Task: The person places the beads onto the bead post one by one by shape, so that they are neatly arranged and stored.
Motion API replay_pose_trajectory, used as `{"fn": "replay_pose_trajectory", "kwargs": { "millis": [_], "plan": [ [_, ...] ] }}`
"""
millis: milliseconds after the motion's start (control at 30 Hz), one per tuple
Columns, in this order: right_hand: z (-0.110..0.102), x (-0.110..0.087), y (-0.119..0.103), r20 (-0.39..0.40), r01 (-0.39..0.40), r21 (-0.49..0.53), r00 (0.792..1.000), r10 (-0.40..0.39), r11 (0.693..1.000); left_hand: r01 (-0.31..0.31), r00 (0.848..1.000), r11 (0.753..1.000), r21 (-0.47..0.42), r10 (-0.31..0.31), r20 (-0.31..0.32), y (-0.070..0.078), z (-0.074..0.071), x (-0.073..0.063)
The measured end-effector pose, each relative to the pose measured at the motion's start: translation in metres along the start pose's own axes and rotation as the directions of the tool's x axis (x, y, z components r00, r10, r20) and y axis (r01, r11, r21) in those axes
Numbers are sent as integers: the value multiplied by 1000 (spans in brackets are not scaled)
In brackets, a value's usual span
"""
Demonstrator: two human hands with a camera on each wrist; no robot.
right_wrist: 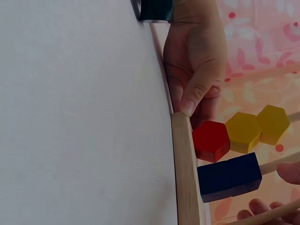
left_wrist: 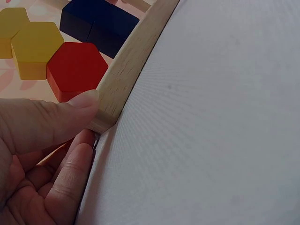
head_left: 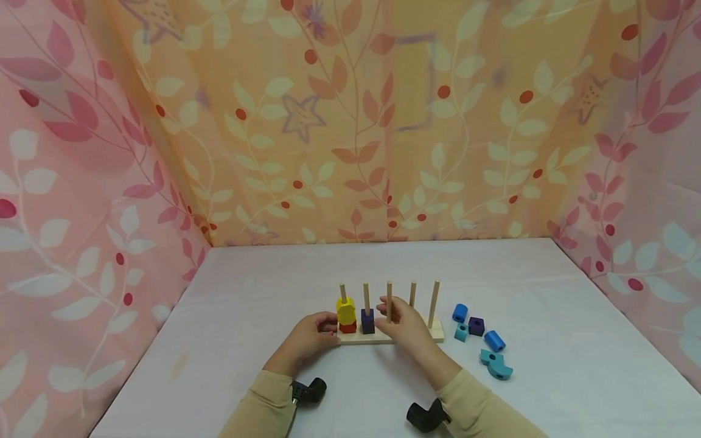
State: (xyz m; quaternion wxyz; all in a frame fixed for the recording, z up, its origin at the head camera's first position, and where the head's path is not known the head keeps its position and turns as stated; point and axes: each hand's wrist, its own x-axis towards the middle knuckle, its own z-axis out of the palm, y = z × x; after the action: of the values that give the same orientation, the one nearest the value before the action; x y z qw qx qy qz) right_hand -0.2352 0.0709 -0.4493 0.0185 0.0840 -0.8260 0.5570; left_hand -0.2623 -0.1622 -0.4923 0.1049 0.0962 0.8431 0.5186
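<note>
A wooden peg stand [head_left: 364, 341] with several upright pegs stands on the table. On its leftmost peg, a red hexagonal block [left_wrist: 77, 68] lies at the bottom under two yellow hexagonal blocks [right_wrist: 243, 131]. Two dark blue square blocks [right_wrist: 229, 179] are stacked on the second peg. My left hand [head_left: 311, 336] holds the left end of the base, thumb on the front corner and fingers behind. My right hand [head_left: 408, 327] is at the third peg, thumb near the second; its fingers are spread and nothing shows between them. Part of the base is hidden behind this hand.
Right of the stand lie loose blocks: two blue cylinders [head_left: 495, 340], a dark purple cube [head_left: 476, 326], a small teal block [head_left: 461, 332] and teal curved pieces [head_left: 499, 368]. The white-covered table [head_left: 257, 274] meets patterned curtains [head_left: 356, 121] at the back and sides.
</note>
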Motion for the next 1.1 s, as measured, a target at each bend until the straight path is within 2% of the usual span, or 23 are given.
{"fn": "replay_pose_trajectory", "kwargs": {
  "millis": [267, 533, 733, 900, 967, 1100],
  "plan": [
    [-13, -12, 0, 24, -14, 44, 1000, 13, 999, -2, 1000, 1000, 4, 2, 0, 0, 0, 1],
    [-35, -21, 1, 60, -38, 41, 998, 35, 998, -1, 1000, 1000, 26, 1, -4, 1, 0, 0],
    [-60, -25, 2, 70, -52, 18, 996, 51, 998, 6, 1000, 999, 35, -6, -6, 0, 0, 0],
    [-87, -28, 5, 85, -9, -23, 996, 11, 1000, 16, 1000, 999, 37, -16, -4, -1, 2, 1],
    [-97, -28, 9, 77, 8, -45, 997, -5, 999, 23, 1000, 999, 34, -23, -3, -2, 2, 1],
    [-118, -28, 16, 34, -5, -90, 999, 8, 996, 33, 999, 999, 30, -33, -11, -1, 2, 1]
  ]
}}
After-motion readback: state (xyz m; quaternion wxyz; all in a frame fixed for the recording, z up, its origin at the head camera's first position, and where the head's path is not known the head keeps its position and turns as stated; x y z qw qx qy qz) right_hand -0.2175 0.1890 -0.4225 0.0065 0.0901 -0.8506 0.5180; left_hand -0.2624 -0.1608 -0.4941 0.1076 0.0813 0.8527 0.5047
